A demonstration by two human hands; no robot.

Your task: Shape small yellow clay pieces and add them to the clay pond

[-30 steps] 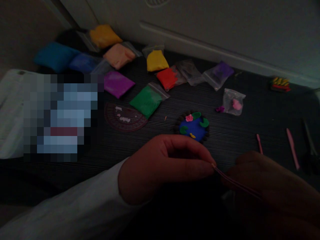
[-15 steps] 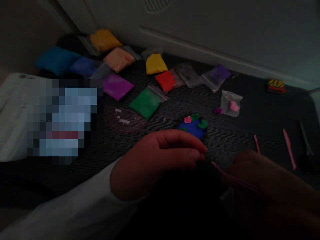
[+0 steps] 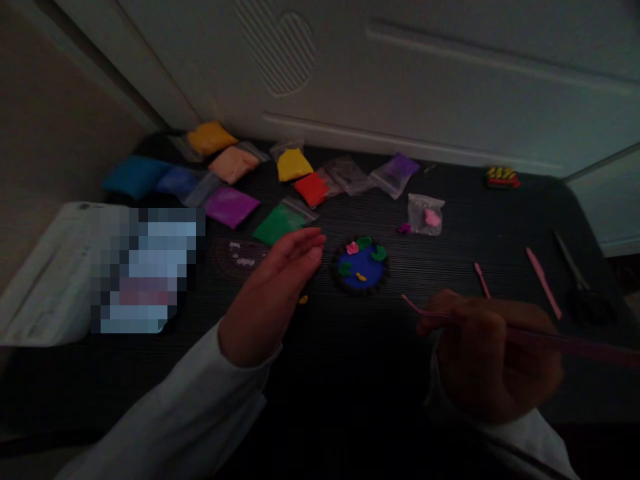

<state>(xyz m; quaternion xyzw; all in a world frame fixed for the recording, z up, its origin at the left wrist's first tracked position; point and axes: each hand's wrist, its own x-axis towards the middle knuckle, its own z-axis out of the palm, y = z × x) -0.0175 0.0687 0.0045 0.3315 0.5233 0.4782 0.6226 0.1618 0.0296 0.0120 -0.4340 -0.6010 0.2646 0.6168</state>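
Observation:
A round blue clay disc with a dark rim, green leaves, a pink flower and a small yellow bit lies on the dark table. My left hand hovers just left of it, fingers stretched out together, holding nothing. A tiny yellow clay bit lies by its palm. My right hand is closed round a thin pink modelling tool, whose tip points toward the disc from the right.
Bags of coloured clay lie at the back: green, magenta, red, yellow, purple. A pink ruler, two pink tools, scissors and a white box lie around.
My left hand let go of the tool tip, opened and moved up left of the disc. The right hand lifted the tool. The camera tilted up.

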